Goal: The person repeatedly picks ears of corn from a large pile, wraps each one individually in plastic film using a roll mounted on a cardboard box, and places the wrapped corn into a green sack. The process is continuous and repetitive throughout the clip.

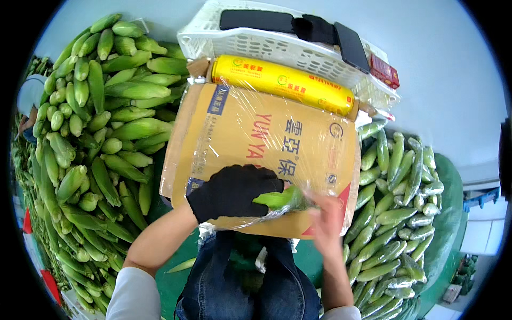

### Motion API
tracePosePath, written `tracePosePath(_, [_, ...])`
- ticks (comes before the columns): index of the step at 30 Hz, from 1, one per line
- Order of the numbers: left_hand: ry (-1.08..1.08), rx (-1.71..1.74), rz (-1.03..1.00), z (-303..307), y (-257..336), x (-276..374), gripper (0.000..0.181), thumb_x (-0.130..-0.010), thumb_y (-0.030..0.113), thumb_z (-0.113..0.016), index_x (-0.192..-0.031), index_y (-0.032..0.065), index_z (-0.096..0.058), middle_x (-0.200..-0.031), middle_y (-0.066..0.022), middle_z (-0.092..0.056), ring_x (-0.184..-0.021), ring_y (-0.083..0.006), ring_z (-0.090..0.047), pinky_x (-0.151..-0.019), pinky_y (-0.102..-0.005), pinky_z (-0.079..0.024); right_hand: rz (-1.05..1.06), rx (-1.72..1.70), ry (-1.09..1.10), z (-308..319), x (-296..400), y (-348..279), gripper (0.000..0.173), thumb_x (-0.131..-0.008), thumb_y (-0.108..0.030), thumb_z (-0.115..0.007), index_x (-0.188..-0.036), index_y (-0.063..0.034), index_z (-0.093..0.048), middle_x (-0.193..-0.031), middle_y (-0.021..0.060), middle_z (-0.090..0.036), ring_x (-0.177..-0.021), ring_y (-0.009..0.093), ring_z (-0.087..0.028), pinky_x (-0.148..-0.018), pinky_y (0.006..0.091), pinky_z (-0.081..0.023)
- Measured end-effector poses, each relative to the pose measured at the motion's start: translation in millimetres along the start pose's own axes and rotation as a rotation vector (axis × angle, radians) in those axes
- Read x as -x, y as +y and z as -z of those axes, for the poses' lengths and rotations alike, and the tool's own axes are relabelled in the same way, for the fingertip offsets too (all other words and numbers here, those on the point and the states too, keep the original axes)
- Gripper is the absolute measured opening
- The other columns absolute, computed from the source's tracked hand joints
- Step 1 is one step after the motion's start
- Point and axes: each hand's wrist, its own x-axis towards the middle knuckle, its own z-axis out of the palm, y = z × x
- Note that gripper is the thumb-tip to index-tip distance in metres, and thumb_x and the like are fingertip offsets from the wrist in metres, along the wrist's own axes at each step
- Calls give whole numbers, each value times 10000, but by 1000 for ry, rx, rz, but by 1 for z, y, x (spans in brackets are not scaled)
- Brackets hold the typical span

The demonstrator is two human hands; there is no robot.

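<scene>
My left hand (236, 194), in a black knit glove, is shut on a green ear of corn in its husk (276, 199). Clear plastic film (260, 218) lies around the ear and trails beneath my left hand. At the ear's right end is my bare right hand (328, 218), blurred, so whether its fingers grip the film or the ear is unclear. Both hands are over a film-covered cardboard box (228, 140) in front of my lap. A yellow printed roll of cling film (280, 84) lies across the far edge of this box.
Unwrapped corn (132, 92) is heaped high on the left. Film-wrapped ears (392, 224) are piled on the right. Behind the roll, a white plastic crate (256, 46) carries dark phone-like devices (352, 46) and a red packet (384, 71). A person (30, 96) is at far left.
</scene>
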Motion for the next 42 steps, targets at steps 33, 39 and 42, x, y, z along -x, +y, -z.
tracePosePath(33, [-138,-395,140,65,-86,-98,506,-807,226,-664,-1242,-8,-558,-1398,-261,-457,-1272,-369,-482,-1053,-401,-404,708,761,-215,-47,-105,-9,709,-693,-430,-778,-1297,-159,-523,-1227,124,-550,-1139,306,-533,-949,482,-454])
tracePosePath(39, [-245,-356,244,51,-86,-113,453,-804,199,-664,-1190,-19,-574,-1338,-257,-514,-1237,-358,-517,-1036,-395,-422,404,723,-487,-45,-107,-14,719,-639,-444,-808,-1216,-103,-546,-856,116,-601,-765,282,-644,-648,392,-536])
tracePosePath(42, [-187,-341,232,56,-88,-104,496,-805,243,-679,-1215,-13,-569,-1324,-236,-531,-1241,-353,-517,-1031,-376,-428,392,523,-759,-24,-43,-29,708,-726,-530,-736,-1247,-109,-505,-940,166,-661,-767,335,-681,-632,436,-549])
